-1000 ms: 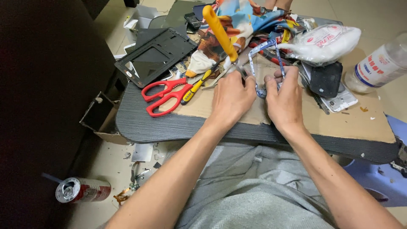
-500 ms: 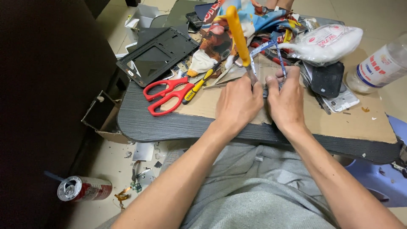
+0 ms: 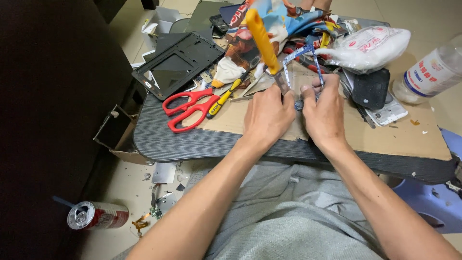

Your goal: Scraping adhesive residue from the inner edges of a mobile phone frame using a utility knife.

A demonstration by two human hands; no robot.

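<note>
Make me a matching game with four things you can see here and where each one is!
Things:
1. red-handled scissors
2. red drink can
3. clear plastic bottle
4. yellow-handled screwdriver

Places:
A. on the floor, lower left
B. at the table's far right edge
C. held upright in the left hand
D. lying on the table, left of the hands

Pairs: 1-D, 2-A, 3-B, 4-C
</note>
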